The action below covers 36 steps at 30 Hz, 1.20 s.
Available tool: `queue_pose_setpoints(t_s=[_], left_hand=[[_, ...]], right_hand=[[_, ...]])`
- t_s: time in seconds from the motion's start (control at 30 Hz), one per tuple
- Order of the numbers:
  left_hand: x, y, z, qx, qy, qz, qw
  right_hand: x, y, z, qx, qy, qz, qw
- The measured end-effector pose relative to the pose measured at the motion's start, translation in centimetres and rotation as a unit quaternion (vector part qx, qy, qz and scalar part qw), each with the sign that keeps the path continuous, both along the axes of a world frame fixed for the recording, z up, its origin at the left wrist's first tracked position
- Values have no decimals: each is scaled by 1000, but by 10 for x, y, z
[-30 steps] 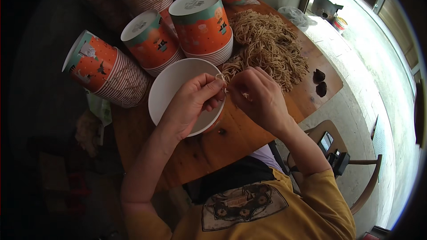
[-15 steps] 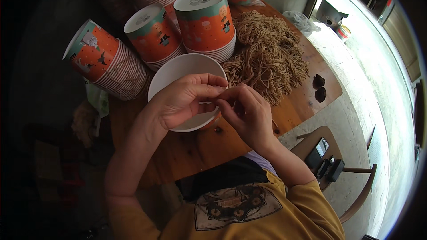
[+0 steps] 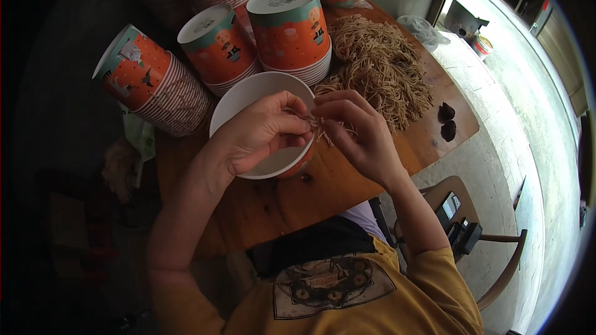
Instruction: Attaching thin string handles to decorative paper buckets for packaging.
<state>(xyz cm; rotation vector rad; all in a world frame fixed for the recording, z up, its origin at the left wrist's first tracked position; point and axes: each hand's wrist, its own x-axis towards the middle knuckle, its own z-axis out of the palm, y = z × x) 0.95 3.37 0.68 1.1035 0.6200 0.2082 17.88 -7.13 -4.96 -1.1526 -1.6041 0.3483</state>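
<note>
1 wooden table [image 3: 347, 189] with a glossy brown top stands on a pale floor [image 3: 496, 174] beside a chair [image 3: 460, 187], in a room dim at left and bright at right. On it, a dull tan heap of thin, tangled strands [image 3: 391, 74] lies just right of an open white-lined bowl [image 3: 245, 94], with 3 orange-and-green bowl stacks [image 3: 214, 53] near. Over the bowl's right rim, the left hand [image 3: 264, 130] pinches a small pale strand [image 3: 312, 122]; whether the loosely curled right hand [image 3: 363, 139] grasps anything cannot be told.
</note>
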Motion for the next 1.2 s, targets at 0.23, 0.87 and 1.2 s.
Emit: queue_pose_setpoints(t_s=[0.23, 0.87, 1.2], left_hand=[[1, 0, 3, 2, 18, -5, 1000], [5, -14, 0, 431, 54, -39, 900], [6, -20, -9, 646, 12, -13, 763]], right_hand=[[-10, -2, -6, 72, 9, -42, 997], [-8, -8, -3, -107, 152, -14, 982], [-11, -6, 7, -98, 21, -99, 990]])
